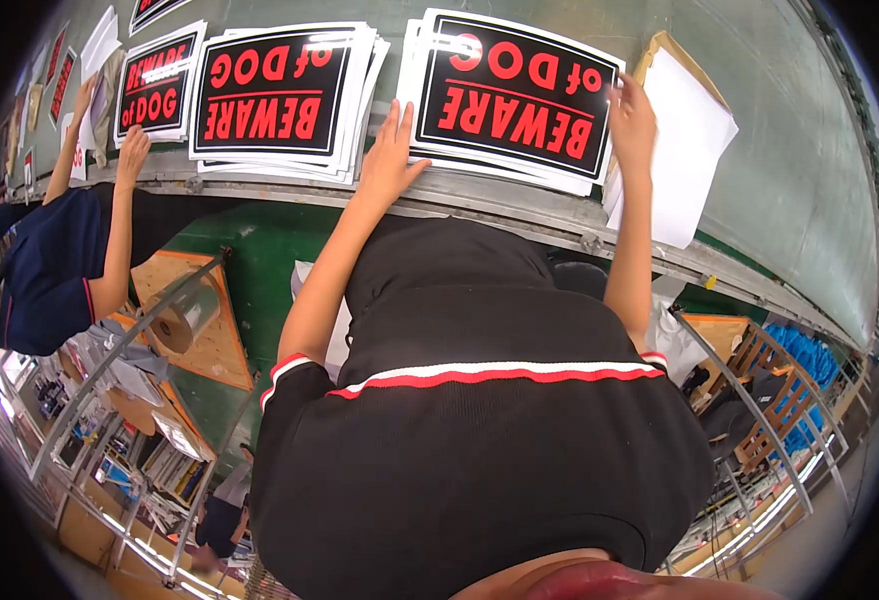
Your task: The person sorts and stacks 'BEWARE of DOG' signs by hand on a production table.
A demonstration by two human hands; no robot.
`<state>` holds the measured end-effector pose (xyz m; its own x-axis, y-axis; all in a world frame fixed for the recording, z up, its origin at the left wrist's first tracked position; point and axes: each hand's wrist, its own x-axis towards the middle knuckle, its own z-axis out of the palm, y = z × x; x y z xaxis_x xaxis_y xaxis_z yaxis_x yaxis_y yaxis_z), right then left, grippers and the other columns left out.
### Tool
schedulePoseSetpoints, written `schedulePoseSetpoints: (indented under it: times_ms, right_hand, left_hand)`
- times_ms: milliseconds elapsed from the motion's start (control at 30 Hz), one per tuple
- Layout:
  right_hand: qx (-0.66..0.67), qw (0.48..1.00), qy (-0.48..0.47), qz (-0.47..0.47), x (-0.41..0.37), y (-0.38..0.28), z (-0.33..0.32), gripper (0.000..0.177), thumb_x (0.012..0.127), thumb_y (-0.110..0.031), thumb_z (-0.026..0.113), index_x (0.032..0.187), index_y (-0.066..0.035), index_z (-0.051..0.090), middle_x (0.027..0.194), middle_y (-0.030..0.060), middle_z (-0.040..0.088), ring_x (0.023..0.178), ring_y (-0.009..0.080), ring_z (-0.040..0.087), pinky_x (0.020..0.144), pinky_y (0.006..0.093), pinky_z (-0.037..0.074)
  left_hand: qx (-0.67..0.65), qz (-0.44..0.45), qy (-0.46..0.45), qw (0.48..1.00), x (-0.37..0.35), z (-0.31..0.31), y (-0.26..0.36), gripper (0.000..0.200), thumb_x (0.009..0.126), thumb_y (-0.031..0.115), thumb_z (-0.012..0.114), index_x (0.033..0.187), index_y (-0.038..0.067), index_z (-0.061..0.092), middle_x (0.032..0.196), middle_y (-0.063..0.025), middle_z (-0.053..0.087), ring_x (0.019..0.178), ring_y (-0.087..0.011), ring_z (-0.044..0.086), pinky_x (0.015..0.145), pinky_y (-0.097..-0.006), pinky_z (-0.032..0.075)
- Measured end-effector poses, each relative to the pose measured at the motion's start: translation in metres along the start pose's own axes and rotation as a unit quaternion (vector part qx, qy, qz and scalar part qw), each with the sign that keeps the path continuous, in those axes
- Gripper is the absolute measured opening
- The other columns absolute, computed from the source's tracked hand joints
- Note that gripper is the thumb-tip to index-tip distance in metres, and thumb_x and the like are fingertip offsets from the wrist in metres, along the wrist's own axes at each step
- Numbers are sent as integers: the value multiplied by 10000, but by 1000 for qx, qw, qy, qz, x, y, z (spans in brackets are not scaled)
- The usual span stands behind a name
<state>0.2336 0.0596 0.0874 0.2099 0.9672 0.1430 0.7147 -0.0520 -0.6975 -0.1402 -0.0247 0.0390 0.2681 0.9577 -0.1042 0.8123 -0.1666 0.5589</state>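
head view, the only one i've got on my end: the top sign (519, 95) lies on a slightly fanned stack of the same near the metal rail (499, 200) of the tabletop (799, 170). the left hand (391, 155) is mostly open, fingers stretched along the sign's left edge, thumb out to the side. the right hand (633, 115) is half curled at the opposite edge; i can't tell if it's pinching one sheet, several, or just touching.

what worries me: edges underneath stick out at the left and bottom, so i reckon either hand could catch two sheets at once. they look glossy, so an uneven push might slide the top one crooked, or nudge the pile over the rail. the white paper (677, 150) sits right by the right hand too, so a wide elbow could shove it.

writing: "beware of dog", red on black with a white border, upside down from here. the neighbouring stack (277, 95) says the same, also flipped, with glare across the top line. the sign by the co-worker's hand (134, 150) reads right way up. signs further left are too small to make out, and i can't spot any brand.
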Motion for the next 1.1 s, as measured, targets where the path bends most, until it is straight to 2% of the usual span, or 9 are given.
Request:
schedulePoseSetpoints:
  times_ms: [100, 167, 200, 267, 367, 467, 500, 633, 1100]
  right_hand:
    - [6, 991, -42, -127, 42, -32, 63, 329, 944, -256, 619, 1217, -74, 646, 1195, 137, 667, 1103, 322, 631, 934, 391, 496]
    - [15, 983, -84, -163, 69, -35, 110, 331, 921, -252, 638, 1207, -86, 651, 1172, 125, 667, 1074, 323, 631, 922, 416, 500]
    - [3, 972, -67, -225, 82, -27, 137, 342, 910, -260, 647, 1204, -86, 653, 1150, 133, 669, 1058, 324, 636, 898, 425, 508]
    - [-70, 959, -68, -268, 94, -25, 169, 387, 898, -330, 675, 1200, -89, 655, 1132, 143, 671, 1046, 331, 636, 881, 437, 515]
    - [-131, 955, -114, -240, 100, -25, 196, 450, 880, -470, 680, 1154, -114, 686, 1130, 125, 661, 1004, 330, 658, 820, 458, 548]
    - [-171, 951, -166, -199, 94, -39, 195, 482, 848, -525, 693, 1117, -126, 704, 1064, 117, 656, 992, 322, 663, 807, 458, 550]
    - [-162, 954, -146, -205, 89, -41, 196, 459, 837, -521, 706, 1069, -125, 709, 1003, 101, 650, 966, 314, 668, 788, 456, 549]
    - [-172, 960, -110, -195, 76, -47, 200, 421, 845, -498, 703, 1029, -120, 699, 1000, 81, 656, 930, 303, 671, 751, 478, 532]
    - [-130, 960, -138, -207, 62, -55, 216, 282, 908, -321, 656, 1188, -294, 679, 1060, 26, 648, 1044, 257, 611, 889, 497, 446]
  left_hand:
    - [4, 5, 8, 1000, -1, 0, 4, 1112, 728, 269, 855, 1581, 81, 166, 1620, -232, 178, 1367, -433, 406, 1007, -441, 500]
    - [3, 11, 13, 1000, -2, 0, 5, 1121, 723, 263, 858, 1581, 77, 162, 1621, -234, 173, 1366, -433, 406, 1004, -440, 503]
    - [3, 12, 15, 1000, -3, -1, 5, 1125, 720, 261, 860, 1581, 74, 159, 1621, -235, 171, 1366, -434, 407, 1003, -440, 504]
    - [-2, 3, 7, 1000, -6, -1, 3, 1139, 713, 238, 864, 1584, 83, 146, 1616, -247, 168, 1377, -433, 394, 1002, -440, 507]
    - [-8, 1, 10, 1000, -5, 2, 1, 1163, 695, 193, 871, 1588, 105, 131, 1598, -273, 190, 1353, -436, 416, 991, -445, 514]
    - [-17, -8, 11, 1000, -3, 0, 3, 1182, 682, 185, 879, 1589, 108, 125, 1591, -274, 212, 1356, -440, 413, 988, -443, 514]
    - [-21, -2, 20, 1000, -3, -1, 3, 1198, 671, 179, 884, 1591, 113, 119, 1585, -274, 227, 1361, -445, 409, 988, -442, 513]
    - [-22, -12, 13, 1000, 0, 0, 3, 1214, 661, 176, 886, 1592, 119, 110, 1589, -267, 224, 1370, -449, 400, 999, -442, 507]
    - [-37, -19, 17, 999, -1, 2, 4, 1205, 673, 171, 874, 1593, 106, 99, 1592, -279, 197, 1372, -463, 389, 971, -453, 525]
